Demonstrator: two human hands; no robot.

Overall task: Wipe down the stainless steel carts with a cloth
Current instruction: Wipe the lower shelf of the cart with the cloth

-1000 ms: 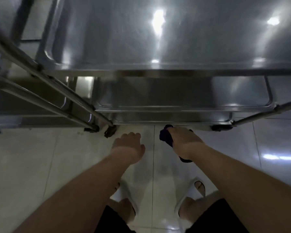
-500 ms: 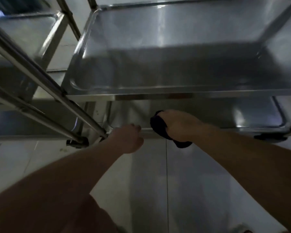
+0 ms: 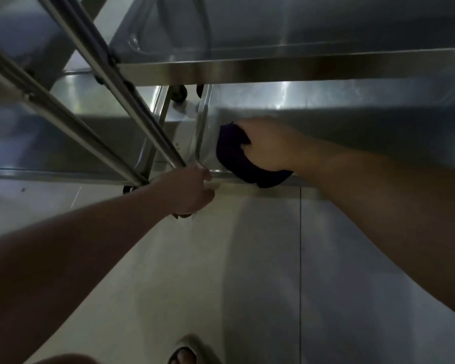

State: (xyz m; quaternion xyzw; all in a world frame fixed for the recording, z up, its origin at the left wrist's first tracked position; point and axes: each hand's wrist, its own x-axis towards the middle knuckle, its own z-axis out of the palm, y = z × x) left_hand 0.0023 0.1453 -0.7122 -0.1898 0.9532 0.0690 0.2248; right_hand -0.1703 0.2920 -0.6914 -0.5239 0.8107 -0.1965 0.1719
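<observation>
Right hand point(image 3: 269, 145), grip grasping a dark purple folded cloth point(image 3: 237, 158), presses it onto the lower shelf of the stainless steel cart point(image 3: 326, 101), at 1 o'clock from the left hand point(image 3: 189, 190), whose grip clasps the shelf's corner.

The cloth point(image 3: 237, 158) under my right hand point(image 3: 269, 147) is a deep purple, near black in this dim light, plain with no print. The cart point(image 3: 286, 67) is bare silver-grey steel, its front lip catching a brownish reflection and its lower shelf point(image 3: 313, 101) showing pale streaky glare. The slanting tubes point(image 3: 95, 82) by my left hand point(image 3: 188, 190) are brighter polished silver. The floor point(image 3: 247, 271) is off-white glossy tile with thin dark grout lines. My sandal point(image 3: 192, 349) is a pale beige.
</observation>
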